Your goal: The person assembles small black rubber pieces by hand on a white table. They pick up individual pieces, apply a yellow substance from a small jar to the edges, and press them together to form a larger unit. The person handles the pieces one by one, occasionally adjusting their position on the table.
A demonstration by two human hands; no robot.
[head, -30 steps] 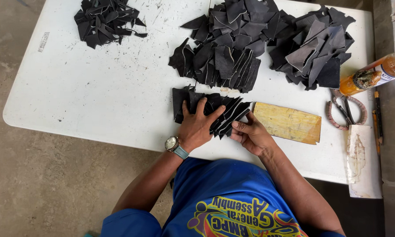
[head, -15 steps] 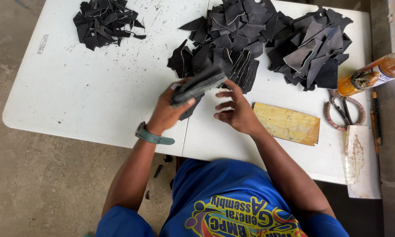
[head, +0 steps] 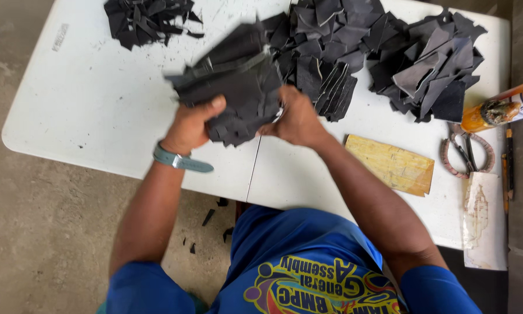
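I hold a thick stack of black leather pieces [head: 238, 87] up in the air over the white folding table [head: 87, 116]. My left hand [head: 193, 125] grips the stack's lower left side, thumb on top. My right hand [head: 296, 119] clasps its right edge. A grey-blue watch sits on my left wrist. Behind the stack, a large heap of black cut pieces [head: 331, 52] lies on the table's far middle.
A second heap of black and grey pieces [head: 436, 64] lies at the far right and a smaller pile [head: 145, 20] at the far left. A yellow wooden board [head: 392, 166], scissors [head: 468, 154], an orange glue bottle [head: 502, 107] and a white strip [head: 483, 221] lie right. Scraps dot the floor.
Both hands gathered the stack of black pieces off the table beside the yellow board and raised it up toward the camera, leftward over the table's middle.
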